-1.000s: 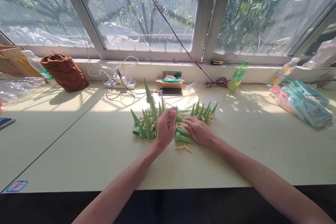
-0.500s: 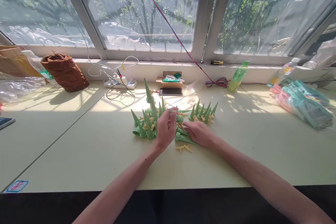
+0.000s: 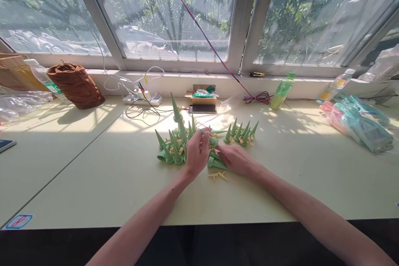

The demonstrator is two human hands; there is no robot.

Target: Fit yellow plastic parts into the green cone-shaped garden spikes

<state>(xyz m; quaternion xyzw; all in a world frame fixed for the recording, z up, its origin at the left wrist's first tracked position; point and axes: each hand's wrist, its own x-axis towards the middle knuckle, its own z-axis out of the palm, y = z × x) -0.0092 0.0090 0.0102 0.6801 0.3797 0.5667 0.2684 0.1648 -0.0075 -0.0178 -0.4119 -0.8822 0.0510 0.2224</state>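
Note:
My left hand [image 3: 197,149] is closed around a green plastic watering spike [image 3: 213,141], whose wide capped end points right, toward my other hand. My right hand [image 3: 237,158] has its fingertips pinched together just at that end; what they hold, if anything, is too small to make out. Under the right fingers lie more green spikes [image 3: 215,163] on their sides. Two small yellow valve-like pieces [image 3: 218,176] rest on the table in front. Left of my hands stands a cluster of upright green cones [image 3: 169,156] mixed with yellow bits.
Another group of upright cones [image 3: 240,134] stands to the right. Behind are a phone [image 3: 202,109], a small open carton [image 3: 204,99], a power strip [image 3: 156,99] with cables and a green bottle [image 3: 282,91]. A brown bag [image 3: 76,86] and plastic-wrapped packs [image 3: 364,122] flank the table.
My right hand has shifted slightly left, closer to the spike's end. The left hand keeps the same grip and place.

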